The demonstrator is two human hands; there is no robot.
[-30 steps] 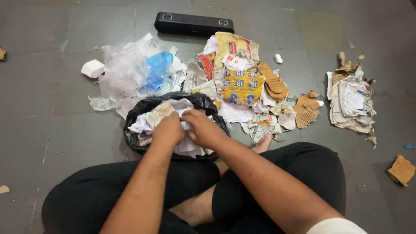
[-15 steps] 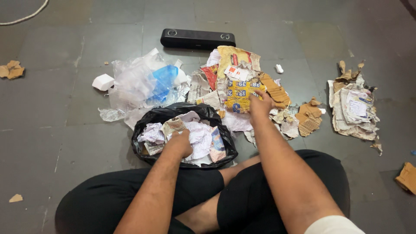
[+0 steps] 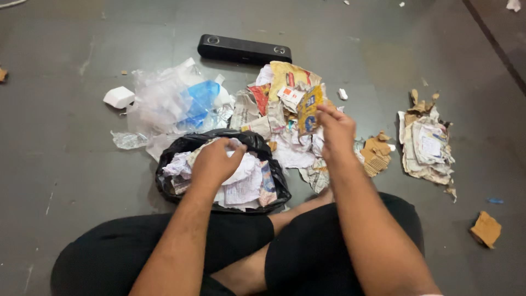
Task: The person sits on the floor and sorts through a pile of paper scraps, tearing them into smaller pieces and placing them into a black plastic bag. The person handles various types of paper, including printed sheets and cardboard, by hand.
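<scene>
head view. landmark: the black bag (image 3: 181, 183), open on the floor in front of the crossed legs.

left hand (image 3: 215, 163): palm down inside the bag mouth, fingers curled onto crumpled white paper (image 3: 244, 186). it presses or grips that paper; which of the 2 cannot be told.

right hand (image 3: 337, 130): raised just right of the bag, fingers closed narrow on a yellow sheet (image 3: 308, 109) with blue print. the sheet is lifted on edge, clear of the heap under it.

around the bag:
- paper heap (image 3: 285, 140): behind and right of the bag, touching its rim. mixed newsprint, red and yellow wrappers, white sheets.
- clear plastic (image 3: 170, 101) with a blue piece: behind and left of the bag, touching it.
- white block (image 3: 118, 97): left of the plastic, apart from it.
- black speaker bar (image 3: 244, 49): well behind the bag, beyond the heap.
- cardboard scraps (image 3: 375, 153): right of the heap.
- second paper pile (image 3: 427, 143): well right of the bag.
- 1 loose cardboard piece (image 3: 485, 228): far right, near the knee.

progress, as judged: bag roughly full to the rim with paper. most of the heap, the plastic, the cardboard and the second pile lie outside it.
</scene>
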